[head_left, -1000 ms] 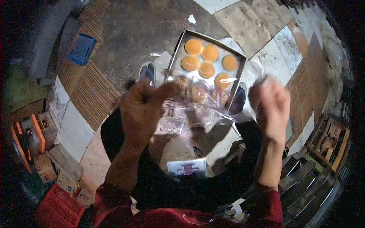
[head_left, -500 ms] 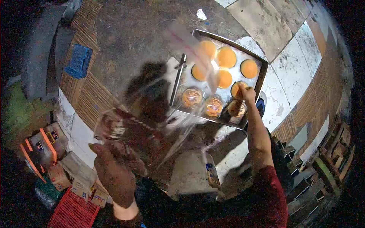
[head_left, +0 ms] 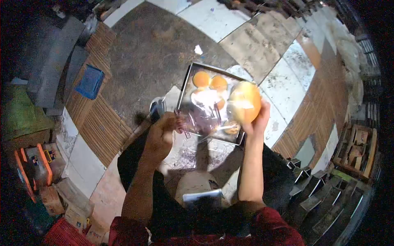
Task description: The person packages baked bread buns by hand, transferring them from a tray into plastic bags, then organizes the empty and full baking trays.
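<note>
My right hand (head_left: 258, 119) is wrapped round the side of a round orange-topped bun (head_left: 247, 101), raised above the right part of a metal tray (head_left: 186, 87). Left of it, my left hand (head_left: 164, 128) pinches a clear plastic bag (head_left: 201, 119), whose shiny film stretches toward the bun and hides part of the tray. Several buns, such as one at the back left (head_left: 201, 79), lie in the tray. A bun with a printed, shiny surface (head_left: 232, 127) is near its front edge.
A blue plastic basket (head_left: 90, 82) sits on the floor at the left. Cardboard boxes (head_left: 78, 217) and a red crate (head_left: 65, 234) are at the lower left. Dark metal trays or moulds (head_left: 320, 192) stand at the lower right. A white scrap (head_left: 198, 50) lies behind the tray.
My right hand has lifted a bun from the tray toward the camera. My left hand has moved up and right with the bag, closer to the bun. The view has shifted.
</note>
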Demonstrator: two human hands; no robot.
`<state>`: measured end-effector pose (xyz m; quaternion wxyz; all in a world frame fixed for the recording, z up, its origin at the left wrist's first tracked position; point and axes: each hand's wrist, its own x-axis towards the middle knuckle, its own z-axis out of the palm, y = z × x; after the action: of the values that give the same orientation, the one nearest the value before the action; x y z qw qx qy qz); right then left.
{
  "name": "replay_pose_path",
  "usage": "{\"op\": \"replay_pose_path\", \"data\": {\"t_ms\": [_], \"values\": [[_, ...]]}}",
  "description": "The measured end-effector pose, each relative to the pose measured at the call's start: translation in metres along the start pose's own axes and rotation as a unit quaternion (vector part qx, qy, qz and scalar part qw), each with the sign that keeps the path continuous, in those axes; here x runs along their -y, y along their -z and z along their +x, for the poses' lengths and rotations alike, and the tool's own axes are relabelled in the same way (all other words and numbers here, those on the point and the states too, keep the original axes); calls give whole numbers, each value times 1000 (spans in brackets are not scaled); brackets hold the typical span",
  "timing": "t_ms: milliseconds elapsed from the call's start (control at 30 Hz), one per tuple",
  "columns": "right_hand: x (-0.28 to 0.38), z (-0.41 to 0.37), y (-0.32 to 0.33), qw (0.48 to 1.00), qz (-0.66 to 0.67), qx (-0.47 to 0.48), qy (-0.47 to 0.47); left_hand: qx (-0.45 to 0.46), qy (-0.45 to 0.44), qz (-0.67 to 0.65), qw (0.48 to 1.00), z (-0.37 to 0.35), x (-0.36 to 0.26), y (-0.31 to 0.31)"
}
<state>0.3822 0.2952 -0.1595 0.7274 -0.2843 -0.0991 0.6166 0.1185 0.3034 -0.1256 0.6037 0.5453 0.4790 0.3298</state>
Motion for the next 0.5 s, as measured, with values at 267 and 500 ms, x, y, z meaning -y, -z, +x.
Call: {"op": "replay_pose_path", "data": {"t_ms": [267,500], "values": [[41,-167,-83,901,-428,63,-36,109,-50,150,981,-71,-76,-14],[44,-241,-90,992,-103,55,49,-39,-1,-128,991,-166,-90,-4]]}}
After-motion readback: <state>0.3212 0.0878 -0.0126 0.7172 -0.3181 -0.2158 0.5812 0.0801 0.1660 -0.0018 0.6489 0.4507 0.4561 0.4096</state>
